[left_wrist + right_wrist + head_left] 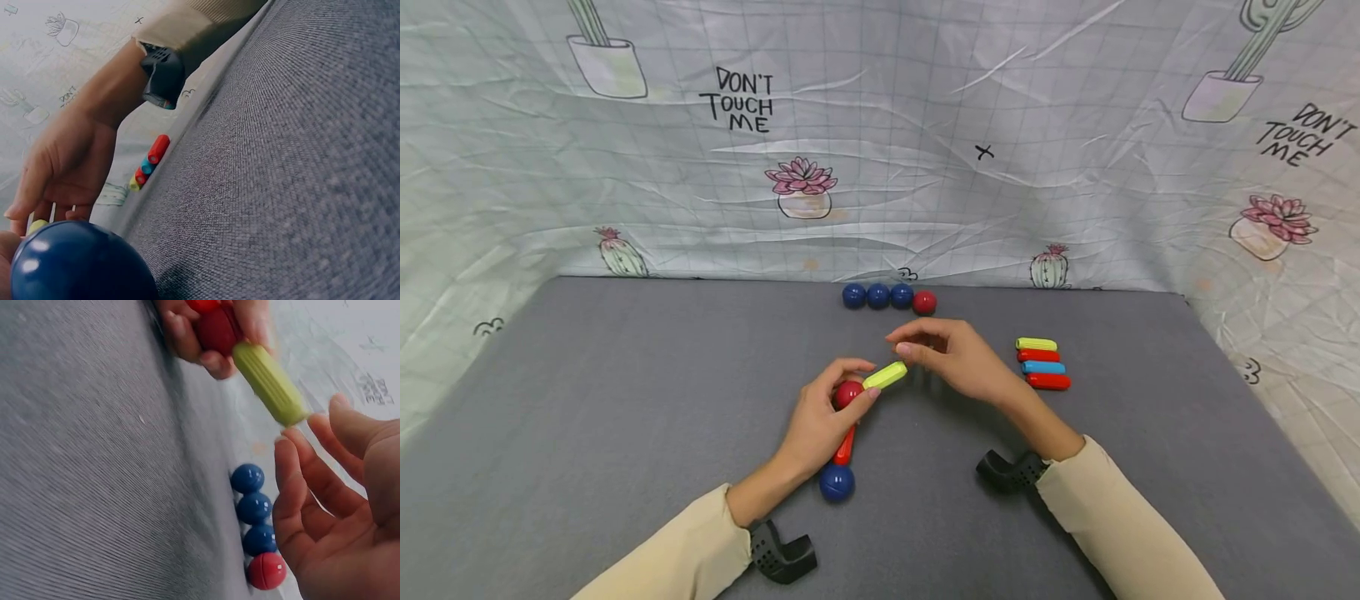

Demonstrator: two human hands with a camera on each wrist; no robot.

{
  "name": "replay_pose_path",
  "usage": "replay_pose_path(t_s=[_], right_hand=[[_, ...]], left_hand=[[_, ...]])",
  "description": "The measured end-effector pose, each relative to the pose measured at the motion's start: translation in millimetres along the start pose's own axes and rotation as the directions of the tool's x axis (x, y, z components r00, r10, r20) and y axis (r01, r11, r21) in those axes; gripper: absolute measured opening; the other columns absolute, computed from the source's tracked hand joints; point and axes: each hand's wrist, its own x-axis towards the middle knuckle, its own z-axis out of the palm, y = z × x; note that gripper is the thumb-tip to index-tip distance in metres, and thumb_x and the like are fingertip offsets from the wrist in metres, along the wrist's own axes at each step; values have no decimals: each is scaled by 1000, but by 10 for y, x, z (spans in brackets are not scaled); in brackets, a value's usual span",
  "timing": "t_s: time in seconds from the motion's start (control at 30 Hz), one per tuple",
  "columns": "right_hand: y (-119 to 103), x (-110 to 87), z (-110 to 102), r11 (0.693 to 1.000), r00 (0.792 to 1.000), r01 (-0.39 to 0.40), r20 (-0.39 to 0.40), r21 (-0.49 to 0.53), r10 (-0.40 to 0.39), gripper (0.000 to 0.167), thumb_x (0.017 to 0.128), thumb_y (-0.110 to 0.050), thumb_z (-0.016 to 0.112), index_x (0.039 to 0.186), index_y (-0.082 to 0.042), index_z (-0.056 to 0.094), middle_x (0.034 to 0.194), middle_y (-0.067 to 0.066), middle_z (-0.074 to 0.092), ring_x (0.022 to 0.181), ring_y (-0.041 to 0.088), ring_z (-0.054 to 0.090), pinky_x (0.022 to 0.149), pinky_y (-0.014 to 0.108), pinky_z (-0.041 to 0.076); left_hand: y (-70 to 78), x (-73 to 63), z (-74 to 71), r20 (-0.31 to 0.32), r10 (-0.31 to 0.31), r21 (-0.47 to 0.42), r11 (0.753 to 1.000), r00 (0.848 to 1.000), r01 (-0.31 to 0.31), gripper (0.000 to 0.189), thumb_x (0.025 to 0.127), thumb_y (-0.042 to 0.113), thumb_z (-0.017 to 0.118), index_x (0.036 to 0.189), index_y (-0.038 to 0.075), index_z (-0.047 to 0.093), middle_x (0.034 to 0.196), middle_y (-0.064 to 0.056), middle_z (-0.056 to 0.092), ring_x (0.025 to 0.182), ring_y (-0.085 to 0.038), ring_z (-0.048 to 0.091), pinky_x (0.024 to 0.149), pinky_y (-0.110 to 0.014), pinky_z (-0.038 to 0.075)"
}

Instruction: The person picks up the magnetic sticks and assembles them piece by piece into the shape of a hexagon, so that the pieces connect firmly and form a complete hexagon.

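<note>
I see the left hand (817, 419) pinching the red ball (848, 393), mid-scene; the yellow rod (885, 376) projects rightward and far from it. Right hand (958, 360): fingers parted near the rod's tip. My judgement: brace the ball, work along the rod's axis.

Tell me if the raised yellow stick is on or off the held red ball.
On, it appears: one end of the yellow stick meets the red ball in the left hand.
</note>
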Motion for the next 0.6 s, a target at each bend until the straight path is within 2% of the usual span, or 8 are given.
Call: replay_pose_path(t_s=[0.1,0.2,0.3,0.43,0.53,0.6], right_hand=[[27,48,-55,999,996,-11,-89,-44,7,29,95,-31,60,116,-12,68,108,-1,66,91,23,63,76,40,50],[69,83,-96,991,981,-26,-196,-133,0,29,95,-35,60,114,-16,69,109,-3,65,93,17,60,78,39,49],[133,98,-117,982,955,-46,-297,-183,-11,26,95,-35,60,112,-17,70,109,-3,63,93,14,57,80,37,49],[250,101,-115,977,914,-69,-406,-202,-19,22,95,-27,62,112,-15,69,109,2,61,91,17,56,74,36,49],[332,111,-107,971,901,-82,-433,-224,-24,23,95,-21,62,116,-13,68,115,4,60,93,19,57,73,37,49],[374,126,-101,967,913,-80,-406,-242,-26,29,95,-19,62,123,-12,64,123,6,56,96,22,57,76,38,48]], left_hand=[[-3,6,-7,0,22,-1,1000,1000,-22,28,90,18,69,117,10,63,81,-3,62,61,-16,55,52,-25,46],[-7,10,-8,5,41,-5,999,999,-41,27,91,18,68,117,11,63,75,-4,59,58,-18,55,49,-26,44],[-9,7,-5,10,47,-9,999,999,-46,27,92,17,67,118,13,63,72,-7,59,57,-19,55,49,-26,43],[-10,-7,0,12,46,-22,999,999,-45,25,93,16,64,118,15,64,78,-10,62,61,-20,57,53,-26,45],[-11,-12,-4,7,49,-24,999,999,-49,23,94,15,63,118,16,64,83,-10,64,64,-21,58,57,-25,46],[-3,-9,-10,3,51,-22,998,999,-51,23,95,15,62,117,15,64,84,-11,65,65,-21,59,59,-25,46]])
